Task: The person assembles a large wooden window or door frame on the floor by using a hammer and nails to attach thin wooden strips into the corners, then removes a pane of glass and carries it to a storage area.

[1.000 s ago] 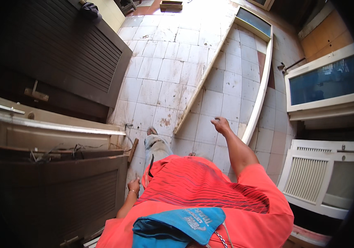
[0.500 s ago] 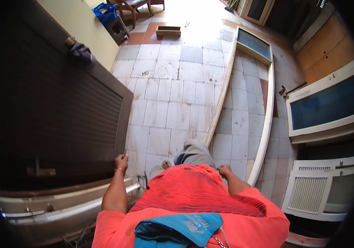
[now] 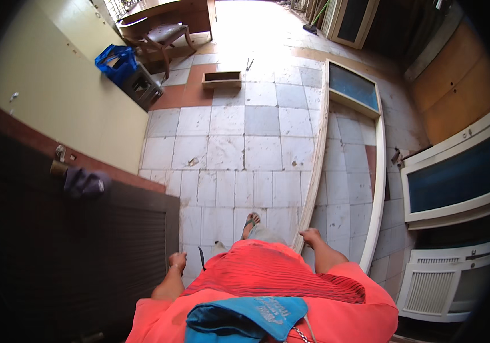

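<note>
The long frame (image 3: 380,171) lies on the floor (image 3: 228,151) by our right hand (image 3: 310,237). Our left hand (image 3: 178,260) is near the dark door (image 3: 85,246). Both look empty; how tightly curled, we cannot tell. We seem mid-step; stepping beside the frame needs care.

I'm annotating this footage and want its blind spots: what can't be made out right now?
All in the head view:
- Right hand: overlaps the pale frame; too small to tell whether they touch.
- The frame's right rail: near end hidden by the red shirt.
- Dark louvred door: left side lost in the black rim.
- Desk: cut off by the upper edge.
</note>
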`<state>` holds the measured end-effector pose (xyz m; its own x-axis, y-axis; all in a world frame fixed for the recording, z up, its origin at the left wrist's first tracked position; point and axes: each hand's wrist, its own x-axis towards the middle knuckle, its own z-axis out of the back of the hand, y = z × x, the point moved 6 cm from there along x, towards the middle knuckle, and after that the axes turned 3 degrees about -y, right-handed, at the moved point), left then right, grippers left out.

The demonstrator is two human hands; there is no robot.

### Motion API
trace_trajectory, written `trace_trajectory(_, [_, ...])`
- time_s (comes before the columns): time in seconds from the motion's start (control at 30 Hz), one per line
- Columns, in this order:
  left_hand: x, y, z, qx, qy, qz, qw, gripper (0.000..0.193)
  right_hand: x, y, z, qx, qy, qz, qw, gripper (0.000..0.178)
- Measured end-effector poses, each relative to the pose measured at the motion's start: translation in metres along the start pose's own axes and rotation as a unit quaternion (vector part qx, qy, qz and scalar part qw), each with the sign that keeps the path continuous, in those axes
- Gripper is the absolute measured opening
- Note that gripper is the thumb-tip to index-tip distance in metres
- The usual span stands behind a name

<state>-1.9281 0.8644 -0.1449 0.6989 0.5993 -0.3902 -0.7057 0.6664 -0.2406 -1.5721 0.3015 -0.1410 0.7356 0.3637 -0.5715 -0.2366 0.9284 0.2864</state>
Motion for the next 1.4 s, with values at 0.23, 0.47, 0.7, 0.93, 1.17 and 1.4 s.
trace_trajectory(0.23, [0.118, -0.087, 0.063, -0.392, 0.005, 0.312, 0.865, 0.026, 0.257, 0.152, 0.253, 0.218, -0.183, -0.031, 0.958, 0.045])
trace_trajectory(0.47, [0.359, -0.105, 0.123, -0.016, 0.061, 0.046, 0.997, 0.027, 0.415, 0.23, 0.34, 0.156, -0.166, -0.113, 0.967, 0.048])
trace_trajectory(0.7, [0.659, -0.175, 0.293, -0.208, 0.03, 0.144, 0.967, 0.036, 0.446, 0.214, 0.266, -0.162, 0.147, -0.08, 0.972, 0.035])
trace_trajectory(0.93, [0.918, -0.353, 0.459, -0.322, -0.046, 0.054, 0.944, 0.034, 0.523, 0.275, 0.343, 0.242, 0.09, -0.373, 0.891, 0.043])
trace_trajectory(1.17, [1.027, -0.429, 0.465, -0.321, -0.015, 0.056, 0.945, 0.033, 0.778, 0.245, 0.447, 0.288, -0.065, -0.203, 0.934, 0.034])
trace_trajectory(1.4, [1.083, -0.414, 0.445, -0.24, 0.046, 0.148, 0.958, 0.032, 0.855, 0.27, 0.644, 0.523, -0.209, -0.271, 0.781, 0.037])
